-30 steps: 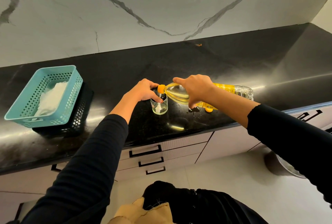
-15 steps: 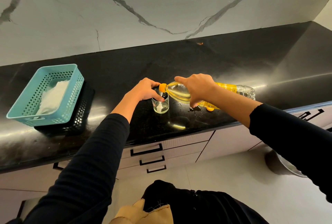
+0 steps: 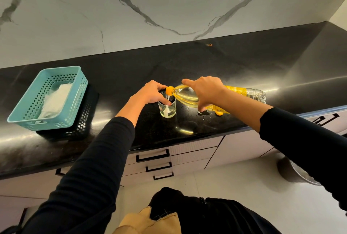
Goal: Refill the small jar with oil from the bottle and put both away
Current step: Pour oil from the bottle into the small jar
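The refill is under way but looks far from finished. The small glass jar (image 3: 168,110) stands upright on the black tabletop (image 3: 234,61). The left hand (image 3: 150,94) steadies it, with its fingers curled round the rim. The right hand (image 3: 205,91) has its fingers and thumb clamped on the shoulder of the oil bottle (image 3: 185,95). The bottle is tipped almost level, and its orange neck sits right over the jar's mouth.

Only a shallow pale layer shows at the bottom of the jar, so most of the filling seems left to do. Whether oil is running at this instant is too fine to tell. The bottle holds plenty of oil at its neck end.

A small orange piece, probably the bottle's cap (image 3: 219,113), lies on the tabletop just beneath the right forearm. A few wet spots (image 3: 202,113) lie beside it.

What remains, as a judgement:
- topping the jar up
- setting the bottle upright and capping it
- closing the jar, though no lid for it is visible
- putting both away

A teal basket (image 3: 79,91) rests on a black one (image 3: 88,117) well to the left. Drawers sit below the tabletop. Nothing shows which place is meant for storage.
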